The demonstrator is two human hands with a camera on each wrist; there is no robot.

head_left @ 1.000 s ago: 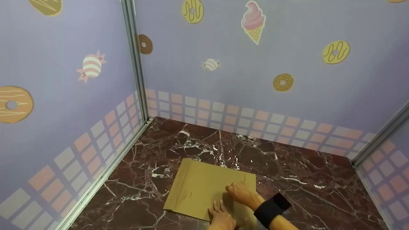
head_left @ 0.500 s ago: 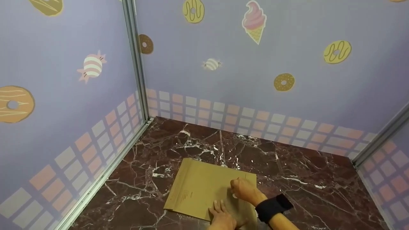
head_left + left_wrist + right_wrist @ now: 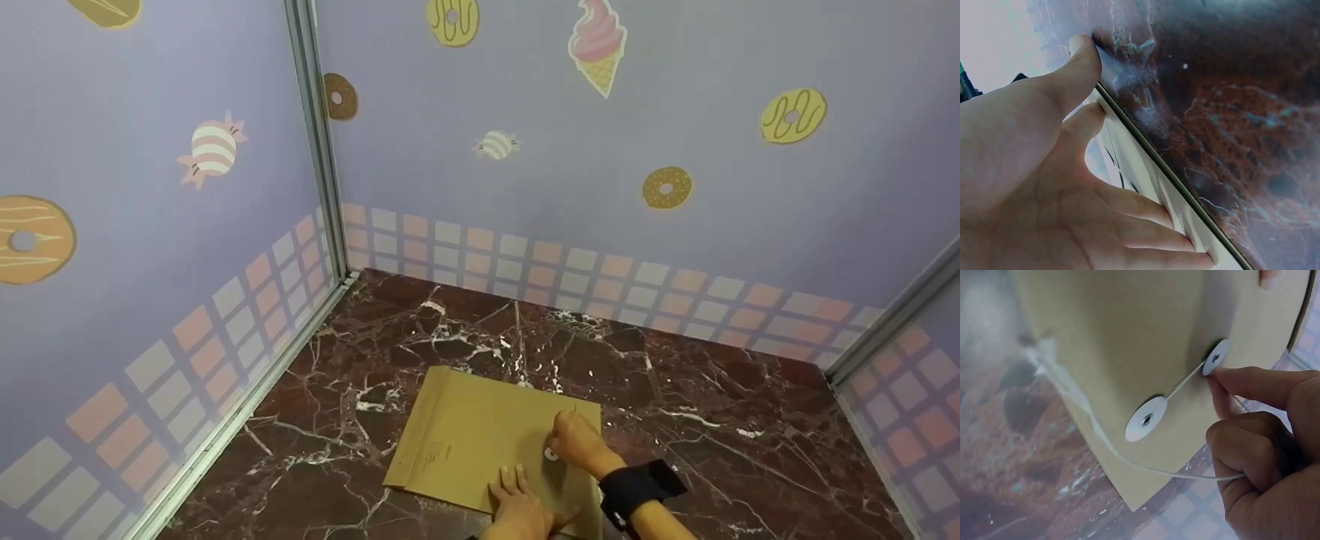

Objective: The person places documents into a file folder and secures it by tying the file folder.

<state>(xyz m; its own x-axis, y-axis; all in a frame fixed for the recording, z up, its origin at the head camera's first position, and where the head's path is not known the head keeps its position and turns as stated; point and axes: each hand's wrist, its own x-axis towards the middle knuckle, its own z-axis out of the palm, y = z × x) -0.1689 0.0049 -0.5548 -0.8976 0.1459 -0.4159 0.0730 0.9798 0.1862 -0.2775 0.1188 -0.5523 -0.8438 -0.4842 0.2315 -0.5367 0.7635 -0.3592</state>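
A brown kraft paper document envelope (image 3: 472, 427) lies flat on the floor in the head view. My left hand (image 3: 517, 510) rests on its near edge with the fingers extended; the left wrist view shows the fingertips against the paper and the thumb apart. Above the envelope's right part, my right hand (image 3: 581, 442) holds a thin white string (image 3: 1151, 469) in curled fingers. Two round white paper buttons, a lower button (image 3: 1145, 418) and an upper button (image 3: 1216, 358), sit on the envelope in the right wrist view. String spans between them; my right fingertips are at the upper one.
Dark red marble-patterned floor (image 3: 315, 420) surrounds the envelope. Purple panels with printed sweets form a left wall (image 3: 135, 247) and a back wall (image 3: 555, 195). A metal post (image 3: 319, 142) stands in the left corner.
My right hand has shifted a little right and away from me, leaving a white button visible below it. My left hand and the envelope keep their places; the head view tilts down slightly.
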